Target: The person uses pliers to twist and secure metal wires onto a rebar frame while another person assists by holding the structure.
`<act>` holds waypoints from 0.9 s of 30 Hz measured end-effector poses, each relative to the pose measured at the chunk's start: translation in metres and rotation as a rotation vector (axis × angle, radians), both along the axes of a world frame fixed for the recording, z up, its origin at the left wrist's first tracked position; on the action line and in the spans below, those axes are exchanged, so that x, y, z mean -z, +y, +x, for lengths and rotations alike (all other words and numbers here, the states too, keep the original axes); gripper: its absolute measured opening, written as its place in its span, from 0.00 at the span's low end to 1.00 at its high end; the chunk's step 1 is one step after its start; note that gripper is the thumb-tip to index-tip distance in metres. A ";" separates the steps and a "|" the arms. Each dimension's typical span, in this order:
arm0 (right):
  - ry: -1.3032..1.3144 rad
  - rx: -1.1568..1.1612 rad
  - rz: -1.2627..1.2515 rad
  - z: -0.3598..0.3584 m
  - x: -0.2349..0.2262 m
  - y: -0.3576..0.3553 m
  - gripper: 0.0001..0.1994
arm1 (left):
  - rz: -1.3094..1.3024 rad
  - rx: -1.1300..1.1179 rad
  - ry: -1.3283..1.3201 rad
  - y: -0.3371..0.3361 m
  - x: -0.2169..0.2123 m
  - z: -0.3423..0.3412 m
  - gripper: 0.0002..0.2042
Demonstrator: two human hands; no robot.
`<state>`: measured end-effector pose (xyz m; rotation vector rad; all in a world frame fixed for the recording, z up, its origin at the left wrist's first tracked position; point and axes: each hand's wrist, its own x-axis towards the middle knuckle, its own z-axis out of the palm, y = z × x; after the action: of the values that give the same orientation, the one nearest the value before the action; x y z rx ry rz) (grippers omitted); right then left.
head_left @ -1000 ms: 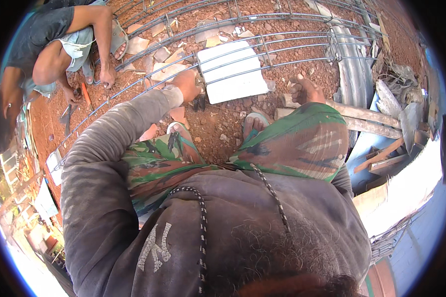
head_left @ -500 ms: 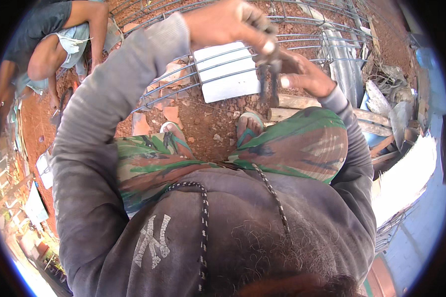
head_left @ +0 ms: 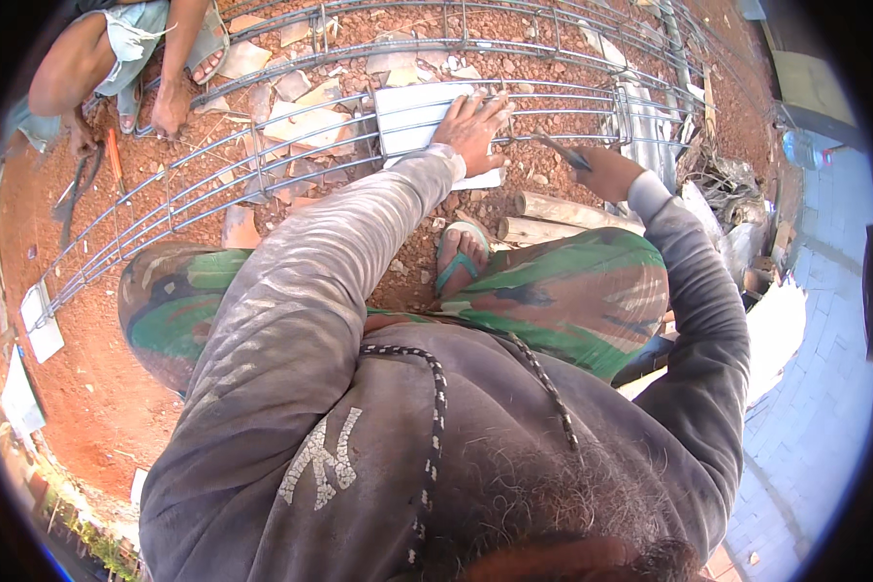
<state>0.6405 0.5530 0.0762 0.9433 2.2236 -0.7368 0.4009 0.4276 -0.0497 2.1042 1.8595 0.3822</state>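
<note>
A bundle of long thin steel bars with square ties (head_left: pixel 619 114) curves across the ground ahead of me. Under it lies a white rectangular slab (head_left: pixel 407 138). My left hand (head_left: pixel 473 134) rests on the bars over the slab, fingers spread, holding nothing. To its right, my right hand (head_left: pixel 607 176) is closed around dark metal pincers (head_left: pixel 563 152). A narrow end of the tool points left toward the bars; my fingers hide the rest.
A co-worker crouches at the upper left, one hand (head_left: pixel 172 109) by the bars, another dark tool (head_left: pixel 80 189) near the other hand. Broken tiles (head_left: pixel 310 128) litter red soil. Wooden poles (head_left: pixel 563 211) and corrugated sheet (head_left: pixel 650 145) lie at right. A second white slab (head_left: pixel 42 322) is far left.
My hands were together above the slab and are now apart. The left has come down flat onto the bars; the right has moved right with the pincers. My head view has shifted.
</note>
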 end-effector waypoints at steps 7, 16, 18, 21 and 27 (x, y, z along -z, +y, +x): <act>-0.302 -0.173 0.140 -0.045 0.001 0.002 0.19 | -0.060 -0.089 0.037 0.021 -0.003 -0.009 0.49; -0.343 -0.218 0.204 -0.054 0.001 -0.002 0.18 | -0.072 -0.102 0.013 0.021 -0.002 -0.007 0.48; -0.371 -0.232 0.221 -0.061 -0.004 -0.007 0.18 | -0.073 -0.097 0.007 0.021 -0.002 -0.008 0.47; -0.426 -0.267 0.273 -0.069 -0.012 -0.013 0.17 | -0.082 -0.084 0.018 0.020 -0.004 -0.006 0.47; -0.451 -0.335 0.298 -0.082 -0.021 -0.011 0.16 | -0.063 -0.081 0.013 0.019 -0.003 -0.007 0.47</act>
<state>0.5585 0.5415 0.0968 0.7506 2.0341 -0.0297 0.3935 0.4470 -0.0468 1.9995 1.9427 0.3250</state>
